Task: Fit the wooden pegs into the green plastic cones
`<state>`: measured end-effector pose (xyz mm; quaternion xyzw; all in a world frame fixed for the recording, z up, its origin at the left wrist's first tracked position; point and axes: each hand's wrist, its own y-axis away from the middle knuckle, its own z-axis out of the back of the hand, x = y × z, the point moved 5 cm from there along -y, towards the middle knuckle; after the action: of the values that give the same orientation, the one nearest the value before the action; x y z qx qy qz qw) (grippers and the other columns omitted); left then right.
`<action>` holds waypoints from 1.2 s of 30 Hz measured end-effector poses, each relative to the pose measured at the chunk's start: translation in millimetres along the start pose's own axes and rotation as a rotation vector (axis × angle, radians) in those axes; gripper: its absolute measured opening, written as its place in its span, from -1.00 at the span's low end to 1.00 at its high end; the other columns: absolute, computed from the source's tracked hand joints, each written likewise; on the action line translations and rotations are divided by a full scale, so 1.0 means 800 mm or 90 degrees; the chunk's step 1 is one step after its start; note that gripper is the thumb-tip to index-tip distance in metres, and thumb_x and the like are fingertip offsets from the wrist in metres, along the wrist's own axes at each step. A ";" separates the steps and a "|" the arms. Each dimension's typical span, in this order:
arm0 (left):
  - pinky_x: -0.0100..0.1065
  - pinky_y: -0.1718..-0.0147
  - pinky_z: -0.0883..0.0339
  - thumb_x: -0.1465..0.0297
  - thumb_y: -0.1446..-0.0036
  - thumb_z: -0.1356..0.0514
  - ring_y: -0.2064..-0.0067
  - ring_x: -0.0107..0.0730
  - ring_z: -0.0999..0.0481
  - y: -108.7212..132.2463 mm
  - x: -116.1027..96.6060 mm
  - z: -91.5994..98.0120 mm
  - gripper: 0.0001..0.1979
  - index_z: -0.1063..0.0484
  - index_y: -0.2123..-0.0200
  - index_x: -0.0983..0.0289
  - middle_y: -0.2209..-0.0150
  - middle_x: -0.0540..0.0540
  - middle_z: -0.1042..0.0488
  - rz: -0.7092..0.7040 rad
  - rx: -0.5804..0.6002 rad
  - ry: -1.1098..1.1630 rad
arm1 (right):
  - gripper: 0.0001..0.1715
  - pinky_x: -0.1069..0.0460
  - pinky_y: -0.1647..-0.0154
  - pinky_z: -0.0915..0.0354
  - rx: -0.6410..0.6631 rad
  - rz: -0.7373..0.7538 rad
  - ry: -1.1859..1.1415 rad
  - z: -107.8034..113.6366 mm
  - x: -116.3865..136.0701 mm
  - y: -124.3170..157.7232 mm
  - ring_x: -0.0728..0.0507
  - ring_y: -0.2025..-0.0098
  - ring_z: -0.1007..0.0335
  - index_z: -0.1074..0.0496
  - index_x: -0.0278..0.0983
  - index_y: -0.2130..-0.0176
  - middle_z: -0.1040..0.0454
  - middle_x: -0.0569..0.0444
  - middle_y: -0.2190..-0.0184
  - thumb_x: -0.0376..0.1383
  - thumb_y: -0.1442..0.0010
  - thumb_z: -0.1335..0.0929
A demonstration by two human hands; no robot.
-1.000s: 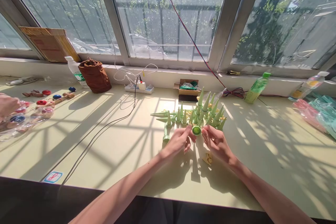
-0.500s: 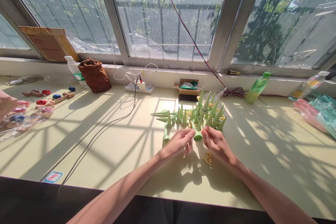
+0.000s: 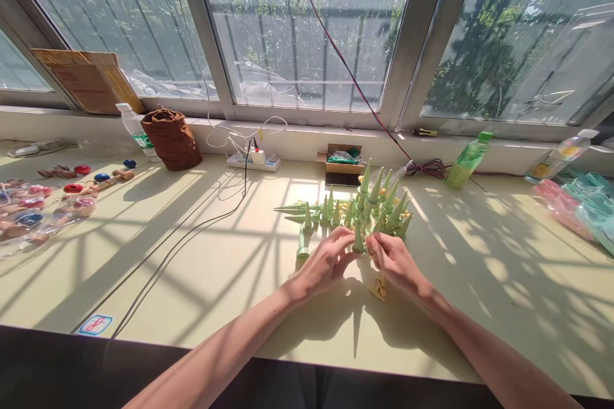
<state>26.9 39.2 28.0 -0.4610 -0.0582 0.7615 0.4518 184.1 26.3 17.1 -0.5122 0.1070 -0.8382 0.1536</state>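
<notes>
My left hand (image 3: 330, 257) is closed on a green cone-shaped piece (image 3: 357, 243), which points upward just above the table. Beside the cone's lower part, my right hand (image 3: 394, 261) has its fingertips pinched together. What sits between those fingertips is too small to make out. Right behind both hands stands a cluster of green cones (image 3: 375, 201) with small yellow bits among them. A few small yellow pieces (image 3: 378, 289) lie below my right hand. To the left, a green cylindrical piece with a wider base (image 3: 302, 248) stands alone.
Behind the cones are an open cardboard box (image 3: 344, 156) and a dark flat object. A power strip (image 3: 254, 162) trails cables over the table. A brown bag (image 3: 171, 139) and wooden toys (image 3: 31, 217) lie left; a green bottle (image 3: 470, 160) and plastic bags (image 3: 588, 204) lie right.
The green cone was tilted with its base facing me; now it points upright. My left fingers have shifted around it. Another person's hand at the left edge is gone from view.
</notes>
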 end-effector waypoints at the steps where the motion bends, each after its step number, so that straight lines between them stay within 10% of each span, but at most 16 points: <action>1: -0.32 0.28 -0.45 0.42 -0.34 -0.08 0.28 -0.40 -0.44 0.000 0.000 0.001 -0.73 -0.39 -0.07 0.24 0.08 0.18 -0.36 -0.013 -0.011 -0.018 | -0.49 0.07 0.57 -0.08 0.004 -0.004 -0.001 -0.001 0.000 0.000 -0.01 0.58 -0.06 -0.13 -0.23 0.53 -0.16 0.17 0.62 -0.02 -0.36 -0.20; 14: -0.39 0.47 -0.31 0.22 -0.33 -0.07 0.46 -0.46 -0.38 0.001 0.013 0.003 -0.76 -0.37 0.10 0.25 0.21 0.11 -0.45 0.203 -0.126 0.026 | -0.49 0.05 0.60 -0.08 -0.068 -0.041 -0.074 -0.004 -0.010 0.003 -0.02 0.58 -0.04 -0.11 -0.20 0.49 -0.13 0.18 0.61 0.04 -0.34 -0.23; 21: -0.47 0.69 -0.11 -0.10 -0.28 0.07 0.70 -0.57 -0.28 -0.002 0.018 -0.013 -0.40 -0.35 0.44 0.32 0.53 0.03 -0.42 0.345 0.027 0.313 | -0.56 0.04 0.56 -0.06 -0.034 0.034 -0.034 -0.001 0.000 0.004 -0.03 0.55 -0.02 -0.14 -0.21 0.46 -0.14 0.17 0.57 -0.04 -0.37 -0.22; 36: -0.47 0.61 -0.24 0.09 -0.22 -0.19 0.58 -0.58 -0.32 0.000 0.019 -0.009 -0.65 -0.37 0.29 0.30 0.33 0.03 -0.46 0.282 -0.029 0.253 | -0.48 0.06 0.61 -0.08 -0.016 -0.055 -0.089 -0.004 -0.004 0.001 -0.01 0.58 -0.02 -0.09 -0.20 0.50 -0.12 0.19 0.61 0.04 -0.34 -0.22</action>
<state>29.8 48.5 14.3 -0.6124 0.1165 0.7350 0.2667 182.5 26.5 12.4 -0.5758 0.0845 -0.8046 0.1181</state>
